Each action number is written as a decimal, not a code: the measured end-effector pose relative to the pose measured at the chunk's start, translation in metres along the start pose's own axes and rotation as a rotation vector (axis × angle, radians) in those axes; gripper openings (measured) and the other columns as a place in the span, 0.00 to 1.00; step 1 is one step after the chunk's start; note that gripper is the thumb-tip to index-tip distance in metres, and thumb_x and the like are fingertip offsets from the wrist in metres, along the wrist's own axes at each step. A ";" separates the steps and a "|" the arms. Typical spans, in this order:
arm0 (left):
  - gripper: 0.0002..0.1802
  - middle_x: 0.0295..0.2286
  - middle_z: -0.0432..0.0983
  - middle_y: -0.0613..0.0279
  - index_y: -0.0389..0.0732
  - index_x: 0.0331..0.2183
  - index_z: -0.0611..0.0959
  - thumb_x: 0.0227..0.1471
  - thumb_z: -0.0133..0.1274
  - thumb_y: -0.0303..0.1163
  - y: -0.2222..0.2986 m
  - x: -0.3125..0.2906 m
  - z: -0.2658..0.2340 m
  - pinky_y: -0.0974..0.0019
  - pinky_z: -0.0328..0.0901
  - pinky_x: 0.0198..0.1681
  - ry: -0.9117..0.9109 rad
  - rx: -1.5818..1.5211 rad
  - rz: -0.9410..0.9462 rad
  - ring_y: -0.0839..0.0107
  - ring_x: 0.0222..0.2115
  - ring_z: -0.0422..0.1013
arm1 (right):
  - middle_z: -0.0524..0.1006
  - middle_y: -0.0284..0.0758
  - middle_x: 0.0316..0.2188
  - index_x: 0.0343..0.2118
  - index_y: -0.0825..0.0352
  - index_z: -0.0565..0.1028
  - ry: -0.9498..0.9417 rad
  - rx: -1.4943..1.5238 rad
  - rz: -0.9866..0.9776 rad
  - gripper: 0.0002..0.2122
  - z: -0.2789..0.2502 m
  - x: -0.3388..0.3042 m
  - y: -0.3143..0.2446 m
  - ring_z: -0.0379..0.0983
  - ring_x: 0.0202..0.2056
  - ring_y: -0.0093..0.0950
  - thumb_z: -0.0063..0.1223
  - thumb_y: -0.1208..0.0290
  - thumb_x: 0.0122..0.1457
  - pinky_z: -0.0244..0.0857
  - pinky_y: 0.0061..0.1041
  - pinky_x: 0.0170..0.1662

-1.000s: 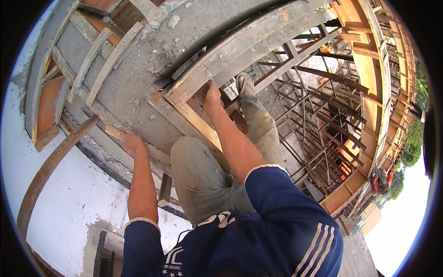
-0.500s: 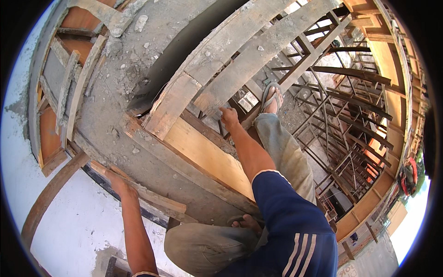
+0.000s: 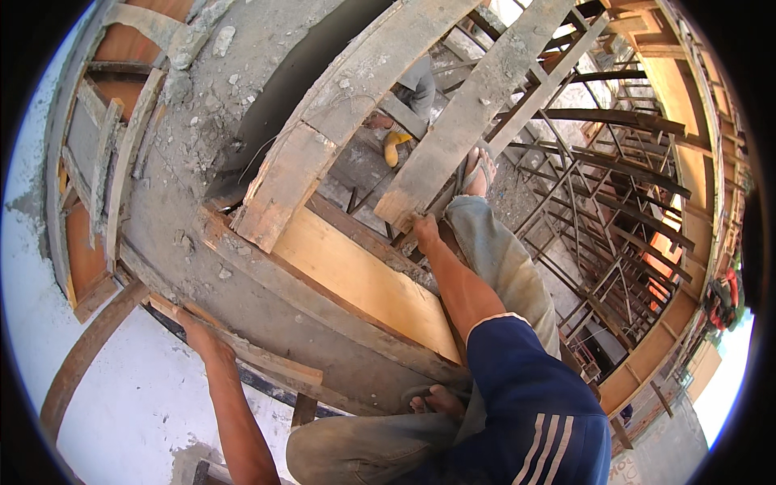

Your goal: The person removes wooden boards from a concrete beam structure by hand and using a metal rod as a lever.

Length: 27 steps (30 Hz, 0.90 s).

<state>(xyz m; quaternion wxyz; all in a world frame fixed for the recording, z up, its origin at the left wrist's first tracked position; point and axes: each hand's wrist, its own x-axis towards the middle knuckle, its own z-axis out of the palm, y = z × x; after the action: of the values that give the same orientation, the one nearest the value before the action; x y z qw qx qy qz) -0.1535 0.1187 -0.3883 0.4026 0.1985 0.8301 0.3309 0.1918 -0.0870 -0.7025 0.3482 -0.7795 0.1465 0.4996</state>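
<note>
My right hand [image 3: 425, 232] is closed on the near end of a grey, cement-stained plank [image 3: 477, 105], which slants away over an open gap beside my sandalled right foot [image 3: 478, 171]. To its left lies another worn wooden plank [image 3: 283, 174], apart from it. Far to the left, my left hand [image 3: 202, 333] grips a narrow wooden batten [image 3: 267, 356] along the top of the white wall; part of its fingers is hard to make out. Between the hands is a pale plywood panel [image 3: 356, 275].
Through the gap, another person's grey-clothed body [image 3: 418, 85] shows below, near a yellow object [image 3: 394, 148]. Dark wooden props [image 3: 598, 210] fill the deep space on the right. Rubble [image 3: 218, 105] lies on the concrete ledge at the upper left.
The plank's near end has shifted right and toward me with my right hand, now closed around it. A wider gap has opened on its left, showing the person below.
</note>
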 end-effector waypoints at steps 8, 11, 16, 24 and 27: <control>0.45 0.58 0.65 0.48 0.27 0.60 0.65 0.61 0.43 0.61 0.003 -0.002 0.013 0.57 0.59 0.60 0.023 -0.006 -0.015 0.54 0.55 0.65 | 0.69 0.47 0.56 0.58 0.72 0.65 -0.444 0.249 0.000 0.31 0.037 -0.093 -0.063 0.66 0.57 0.44 0.56 0.52 0.61 0.62 0.42 0.56; 0.47 0.58 0.64 0.46 0.25 0.59 0.65 0.60 0.44 0.61 0.001 -0.002 0.007 0.57 0.59 0.60 0.058 -0.028 -0.023 0.54 0.55 0.65 | 0.68 0.48 0.57 0.64 0.70 0.57 -0.778 0.692 -0.066 0.43 0.068 -0.198 -0.153 0.62 0.61 0.43 0.40 0.33 0.61 0.55 0.42 0.63; 0.52 0.52 0.70 0.35 0.16 0.52 0.71 0.56 0.46 0.65 0.014 -0.015 0.002 0.51 0.64 0.55 0.235 0.100 -0.069 0.45 0.50 0.70 | 0.68 0.48 0.56 0.65 0.70 0.55 -0.709 0.670 -0.182 0.51 0.108 -0.253 -0.207 0.63 0.60 0.43 0.46 0.26 0.53 0.56 0.44 0.64; 0.56 0.49 0.72 0.31 0.19 0.52 0.71 0.54 0.41 0.72 0.038 -0.021 0.014 0.47 0.65 0.53 0.282 0.506 -0.150 0.41 0.49 0.71 | 0.64 0.43 0.62 0.65 0.68 0.56 -0.596 0.846 -0.153 0.49 0.123 -0.248 -0.227 0.60 0.61 0.45 0.56 0.32 0.51 0.55 0.48 0.64; 0.55 0.48 0.74 0.33 0.24 0.53 0.71 0.54 0.40 0.73 0.047 -0.020 0.012 0.47 0.65 0.52 0.272 0.561 -0.222 0.43 0.49 0.72 | 0.61 0.42 0.64 0.66 0.65 0.55 -0.584 0.829 -0.101 0.49 0.121 -0.261 -0.239 0.57 0.63 0.45 0.53 0.30 0.51 0.53 0.48 0.66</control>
<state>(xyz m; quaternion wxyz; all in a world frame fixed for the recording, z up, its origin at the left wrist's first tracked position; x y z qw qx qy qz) -0.1287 0.1444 -0.3502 0.2511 0.1638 0.9516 0.0669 0.1282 0.1361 -0.4091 0.6783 -0.4099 0.1912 0.5791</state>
